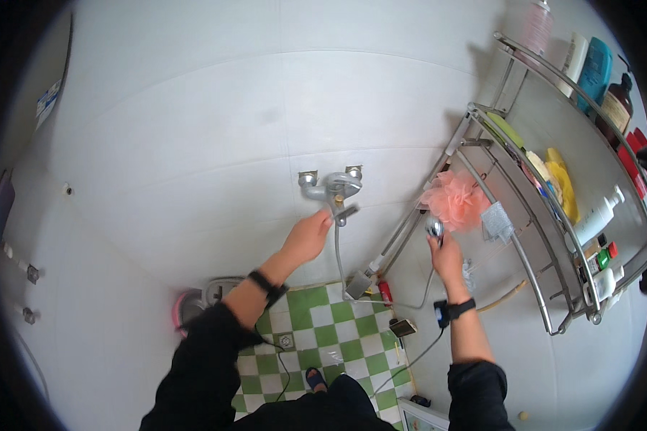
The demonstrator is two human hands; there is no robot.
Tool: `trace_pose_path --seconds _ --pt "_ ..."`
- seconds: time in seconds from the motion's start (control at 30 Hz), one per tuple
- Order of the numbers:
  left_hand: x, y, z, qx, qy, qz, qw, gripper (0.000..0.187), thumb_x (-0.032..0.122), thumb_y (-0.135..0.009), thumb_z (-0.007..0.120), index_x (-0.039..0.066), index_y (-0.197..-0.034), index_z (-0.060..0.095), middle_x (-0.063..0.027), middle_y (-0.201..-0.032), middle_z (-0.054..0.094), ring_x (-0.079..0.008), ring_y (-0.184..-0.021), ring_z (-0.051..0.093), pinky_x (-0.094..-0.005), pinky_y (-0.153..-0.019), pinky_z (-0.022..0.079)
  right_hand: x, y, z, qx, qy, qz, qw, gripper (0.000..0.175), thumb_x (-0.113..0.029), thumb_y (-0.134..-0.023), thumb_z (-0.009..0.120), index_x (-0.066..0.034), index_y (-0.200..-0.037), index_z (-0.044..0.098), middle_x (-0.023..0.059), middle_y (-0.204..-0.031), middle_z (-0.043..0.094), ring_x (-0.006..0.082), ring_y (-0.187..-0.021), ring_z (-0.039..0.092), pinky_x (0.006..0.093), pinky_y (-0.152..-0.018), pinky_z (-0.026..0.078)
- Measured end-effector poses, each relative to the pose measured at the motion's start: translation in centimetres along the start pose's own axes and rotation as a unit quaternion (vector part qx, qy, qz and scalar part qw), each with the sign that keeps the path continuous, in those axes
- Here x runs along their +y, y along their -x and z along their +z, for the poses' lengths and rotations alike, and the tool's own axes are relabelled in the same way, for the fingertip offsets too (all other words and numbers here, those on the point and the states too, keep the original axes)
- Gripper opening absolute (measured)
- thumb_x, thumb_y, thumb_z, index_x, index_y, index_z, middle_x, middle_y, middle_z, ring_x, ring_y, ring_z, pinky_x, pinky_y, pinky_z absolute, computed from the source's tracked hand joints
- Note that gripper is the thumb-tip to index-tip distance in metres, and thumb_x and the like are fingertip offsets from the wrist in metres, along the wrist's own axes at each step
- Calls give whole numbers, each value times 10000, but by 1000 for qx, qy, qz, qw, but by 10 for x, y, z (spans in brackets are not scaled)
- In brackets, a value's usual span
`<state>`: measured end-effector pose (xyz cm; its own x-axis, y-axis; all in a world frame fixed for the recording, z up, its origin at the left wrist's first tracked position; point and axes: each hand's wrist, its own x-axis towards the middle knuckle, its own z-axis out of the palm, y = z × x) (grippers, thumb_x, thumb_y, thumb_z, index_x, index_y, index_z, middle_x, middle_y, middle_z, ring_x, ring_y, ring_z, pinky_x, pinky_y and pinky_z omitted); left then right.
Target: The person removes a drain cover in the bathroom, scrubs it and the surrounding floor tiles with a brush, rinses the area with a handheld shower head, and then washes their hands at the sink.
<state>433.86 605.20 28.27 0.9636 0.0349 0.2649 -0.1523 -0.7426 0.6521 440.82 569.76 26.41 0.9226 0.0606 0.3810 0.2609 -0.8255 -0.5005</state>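
Note:
My left hand (307, 235) is closed on a small tool with a grey, bar-shaped head (348, 214), too blurred to name more exactly. This head overlaps the lower spout of the chrome mixer tap (338, 186) in view; whether it touches the metal I cannot tell. At the right, my right hand (446, 259) grips a chrome hand shower (434, 227), its head pointing up beside a coral mesh bath puff (455, 199). A silver shower hose (338, 258) hangs from the tap, loops low near the floor and rises towards my right hand.
A metal corner rack (536, 291) with several bottles, including a blue bottle (594, 64), fills the right side. Below are a pink-rimmed basin (178, 312), a floor drain (286, 340) and green-and-white tiles (323, 334). A cable (410, 366) runs from my right wrist.

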Motion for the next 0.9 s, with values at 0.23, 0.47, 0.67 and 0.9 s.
trace_pose_path --seconds 0.23,0.47,0.67,0.9 --pt "-46 212 -55 96 220 -276 930 239 227 -955 613 -5 -1015 628 -38 -781 632 -114 -698 550 -279 -658 463 -110 -120 17 78 -101 -127 984 212 -185 -876 659 -37 -1019 606 202 -884 669 418 -825 639 494 -707 500" --pt "-22 383 -80 309 280 -432 800 97 103 -969 592 18 -1012 609 -29 -894 662 -111 -812 630 -274 -707 523 -255 -114 114 10 -168 -299 939 198 -100 -805 689 -53 -973 595 147 -882 646 367 -838 634 448 -704 506" --pt "24 440 -78 424 276 -539 674 78 145 -997 553 88 -987 604 -26 -951 652 -126 -847 643 -298 -715 535 -329 -100 187 64 -212 -359 907 153 -94 -766 703 -77 -855 580 93 -802 597 321 -800 607 446 -681 486" --pt "65 453 -82 481 207 -531 666 112 236 -994 571 129 -978 599 0 -960 646 -117 -891 631 -315 -762 511 -392 -36 260 -24 -204 -463 862 35 -113 -827 590 -81 -841 595 95 -783 609 302 -733 621 430 -642 492"
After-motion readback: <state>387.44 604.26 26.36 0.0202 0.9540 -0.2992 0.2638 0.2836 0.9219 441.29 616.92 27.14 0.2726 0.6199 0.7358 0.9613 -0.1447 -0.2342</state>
